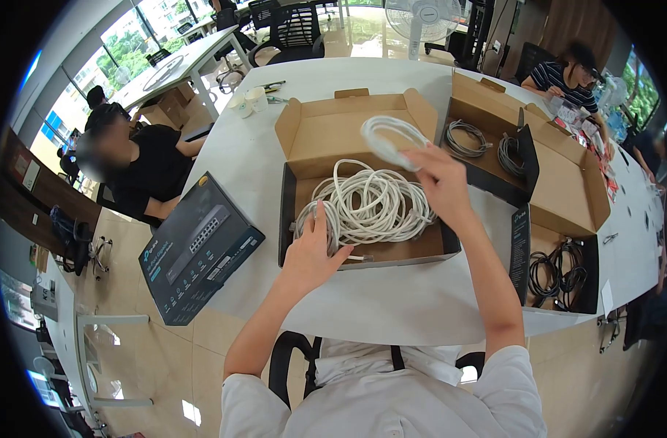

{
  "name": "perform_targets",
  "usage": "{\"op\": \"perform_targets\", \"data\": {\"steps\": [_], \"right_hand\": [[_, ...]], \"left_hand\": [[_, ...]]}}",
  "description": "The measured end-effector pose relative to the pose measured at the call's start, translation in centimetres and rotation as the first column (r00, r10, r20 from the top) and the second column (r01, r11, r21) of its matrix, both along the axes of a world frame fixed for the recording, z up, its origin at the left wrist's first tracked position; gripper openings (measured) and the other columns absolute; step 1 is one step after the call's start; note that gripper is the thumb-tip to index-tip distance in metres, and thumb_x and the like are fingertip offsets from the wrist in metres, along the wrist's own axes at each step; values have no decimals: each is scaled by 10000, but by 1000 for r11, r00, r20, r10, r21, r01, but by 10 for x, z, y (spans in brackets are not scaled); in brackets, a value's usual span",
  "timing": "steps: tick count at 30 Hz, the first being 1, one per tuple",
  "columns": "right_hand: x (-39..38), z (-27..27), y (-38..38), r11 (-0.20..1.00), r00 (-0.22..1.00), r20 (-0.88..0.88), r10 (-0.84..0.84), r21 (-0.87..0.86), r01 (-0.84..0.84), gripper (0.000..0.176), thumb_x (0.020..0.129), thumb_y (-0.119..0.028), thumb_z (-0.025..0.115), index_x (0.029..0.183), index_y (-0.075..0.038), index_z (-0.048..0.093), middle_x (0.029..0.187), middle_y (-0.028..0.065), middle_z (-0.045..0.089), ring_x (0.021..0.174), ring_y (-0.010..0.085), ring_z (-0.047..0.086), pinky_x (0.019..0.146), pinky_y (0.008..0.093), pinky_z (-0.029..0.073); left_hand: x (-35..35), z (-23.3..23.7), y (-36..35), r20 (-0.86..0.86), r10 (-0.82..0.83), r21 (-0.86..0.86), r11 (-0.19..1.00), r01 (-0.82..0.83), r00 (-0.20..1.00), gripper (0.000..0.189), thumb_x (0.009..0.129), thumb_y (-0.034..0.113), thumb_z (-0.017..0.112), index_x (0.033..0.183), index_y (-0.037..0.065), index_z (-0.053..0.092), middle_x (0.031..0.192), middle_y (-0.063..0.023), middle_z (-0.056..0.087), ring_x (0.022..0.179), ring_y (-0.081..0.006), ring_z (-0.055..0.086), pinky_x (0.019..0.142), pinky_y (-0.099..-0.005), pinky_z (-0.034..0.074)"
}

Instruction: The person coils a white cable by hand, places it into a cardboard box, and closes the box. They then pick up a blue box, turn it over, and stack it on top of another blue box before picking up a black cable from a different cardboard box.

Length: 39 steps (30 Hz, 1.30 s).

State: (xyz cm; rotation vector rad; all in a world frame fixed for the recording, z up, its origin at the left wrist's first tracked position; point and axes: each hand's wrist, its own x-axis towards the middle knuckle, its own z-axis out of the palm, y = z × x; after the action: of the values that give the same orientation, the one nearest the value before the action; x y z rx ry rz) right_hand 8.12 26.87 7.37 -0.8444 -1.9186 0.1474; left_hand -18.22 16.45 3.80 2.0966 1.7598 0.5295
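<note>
An open cardboard box [370, 100] with dark outer sides holds a large tangle of white cable [377, 201]. My left hand [315, 252] lies at the left part of the tangle, fingers spread over a smaller white coil [326, 223]. Above the box's right side, my right hand [439, 175] pinches a white cable coil [392, 139], slightly blurred and lifted clear of the tangle. A white cable plug [362, 258] shows by my left thumb, near the front wall of the box.
A closed dark switch box [200, 252] lies at the left table edge. On the right, open boxes hold grey cable coils [466, 139] and black cables [558, 274]. Paper cups [256, 99] stand at the back left. People sit left [143, 164] and back right [567, 84].
</note>
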Motion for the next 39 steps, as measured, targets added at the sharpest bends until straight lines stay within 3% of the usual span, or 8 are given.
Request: {"op": "perform_targets", "data": {"steps": [5,8,13,17,24,25,29,39], "right_hand": [[-12,-28,-13,941,789,518,330,-249,-230,465,673,158,577,1074,-36,710,1006,100,682,1017,336,613,1113,459,399],[-16,-37,-13,934,814,468,344,-256,-248,440,682,159,581,1071,-8,704,971,118,667,1029,333,605,1131,454,374],[-11,-28,-21,870,840,342,423,-413,-270,425,729,106,571,1125,2,687,1163,138,665,1090,308,616,1169,435,330],[7,-27,-10,755,893,47,448,-555,-349,448,749,40,583,1185,-5,670,1181,169,679,1094,331,625,1060,390,431],[-4,-38,-18,888,889,267,371,-382,-256,384,819,-10,652,1195,-78,689,1168,111,661,1075,298,587,988,408,447],[-6,-37,-19,901,882,305,361,-358,-245,383,820,-17,656,1195,-83,690,1156,105,663,1069,293,580,992,412,441],[-13,-40,-19,945,876,366,315,-203,-255,365,798,-24,649,1153,-81,713,1033,82,681,970,276,581,916,399,466],[-7,-47,-20,927,859,376,347,-278,-252,399,827,-39,660,1222,-91,679,1090,84,654,1075,265,551,965,397,454]], "left_hand": [[-8,5,-2,-110,36,226,974,-11,993,852,897,436,664,1497,-36,285,1435,-311,390,1209,-471,511,1002,-492,439],[-1,16,3,-92,107,312,947,-73,990,799,916,484,624,1469,-27,359,1480,-319,333,1289,-485,416,1067,-527,360],[13,-18,38,162,-9,-78,997,22,987,931,927,581,565,1519,-16,164,1542,-371,123,1462,-507,66,1173,-571,114],[19,-39,42,13,-75,109,991,73,997,1108,826,531,722,1518,-48,78,1554,-360,74,1458,-526,19,1169,-590,111],[3,8,5,-60,105,129,987,-96,993,1195,752,407,821,1529,-50,37,1495,-347,247,1339,-497,368,1069,-466,388],[5,14,0,-90,154,148,979,-139,984,1162,733,351,830,1522,-77,92,1285,-301,535,1076,-412,611,885,-411,516],[3,6,4,-23,103,-15,995,-103,994,955,757,206,759,1486,-101,225,637,-158,634,636,-335,664,644,-393,550],[-25,20,-1,729,174,10,964,-264,663,638,913,-58,402,1525,31,242,1075,-125,621,609,-100,544,563,-246,453]]}}
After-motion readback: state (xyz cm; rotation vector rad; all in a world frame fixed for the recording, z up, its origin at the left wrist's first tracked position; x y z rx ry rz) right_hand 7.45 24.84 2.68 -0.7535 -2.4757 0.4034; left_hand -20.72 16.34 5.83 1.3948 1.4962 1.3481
